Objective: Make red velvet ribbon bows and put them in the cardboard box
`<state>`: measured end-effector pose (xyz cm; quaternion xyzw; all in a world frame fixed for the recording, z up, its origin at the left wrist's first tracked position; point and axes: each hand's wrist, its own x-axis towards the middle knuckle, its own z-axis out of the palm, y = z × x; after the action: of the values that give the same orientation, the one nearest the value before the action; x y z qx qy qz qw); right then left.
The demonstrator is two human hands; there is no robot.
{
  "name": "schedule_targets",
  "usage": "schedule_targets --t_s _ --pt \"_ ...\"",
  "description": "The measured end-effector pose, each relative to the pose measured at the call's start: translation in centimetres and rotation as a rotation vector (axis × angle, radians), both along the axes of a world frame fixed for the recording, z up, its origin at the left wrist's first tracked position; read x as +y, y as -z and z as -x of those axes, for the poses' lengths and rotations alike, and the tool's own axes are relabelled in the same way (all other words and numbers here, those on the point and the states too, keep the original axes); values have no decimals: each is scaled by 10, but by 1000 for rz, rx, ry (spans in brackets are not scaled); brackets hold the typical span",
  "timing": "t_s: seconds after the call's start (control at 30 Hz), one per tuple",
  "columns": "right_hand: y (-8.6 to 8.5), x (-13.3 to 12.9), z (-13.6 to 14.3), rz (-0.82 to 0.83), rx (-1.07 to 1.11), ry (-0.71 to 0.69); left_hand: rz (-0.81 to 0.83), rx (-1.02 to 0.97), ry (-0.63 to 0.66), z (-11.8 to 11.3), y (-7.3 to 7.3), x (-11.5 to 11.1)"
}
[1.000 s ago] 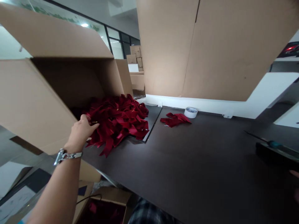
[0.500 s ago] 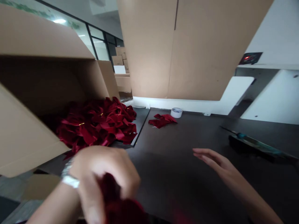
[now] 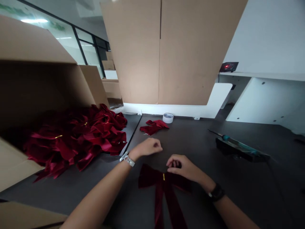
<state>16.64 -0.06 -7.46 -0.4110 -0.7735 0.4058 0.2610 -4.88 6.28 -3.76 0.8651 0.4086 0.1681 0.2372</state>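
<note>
A dark red velvet bow (image 3: pixel 149 178) with a gold tie at its middle lies spread on the dark table, its two tails pointing towards me. Just beyond it is my left hand (image 3: pixel 148 147), fingers curled in and pressed together; whatever they may hold is hidden. My right hand (image 3: pixel 183 167) hovers by the bow's right loop, loosely curled, with a gap between thumb and fingers and nothing visible in it. Left of my hands, a heap of similar red bows (image 3: pixel 95 133) spills from the mouth of a cardboard box (image 3: pixel 91 81) on its side.
Further back lie some red fabric pieces (image 3: pixel 153 127) beside a roll of white tape (image 3: pixel 168 118). To the right, a soldering-iron-like tool with a teal grip (image 3: pixel 228 139) rests on a dark holder (image 3: pixel 234 151). A tall cardboard panel (image 3: pixel 159 63) stands at the back.
My left hand has moved away from me and right, letting go of the red fabric it held. My right hand has come left and curled. A bow now lies flat before me.
</note>
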Motion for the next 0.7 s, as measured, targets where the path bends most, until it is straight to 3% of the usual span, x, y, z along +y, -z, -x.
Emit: schedule_targets --t_s 0.13,0.27,0.53,0.7 --pt "9 1 4 -116 -59 -19 -190 -17 -302 -1 0 57" --pt "13 2 5 -148 -63 -14 -258 30 -386 -4 4 88" --pt "7 4 3 -246 -129 -35 -274 91 -435 -10 7 92" --pt "6 4 -1 -266 -136 -24 -287 -58 -470 -6 -12 86"
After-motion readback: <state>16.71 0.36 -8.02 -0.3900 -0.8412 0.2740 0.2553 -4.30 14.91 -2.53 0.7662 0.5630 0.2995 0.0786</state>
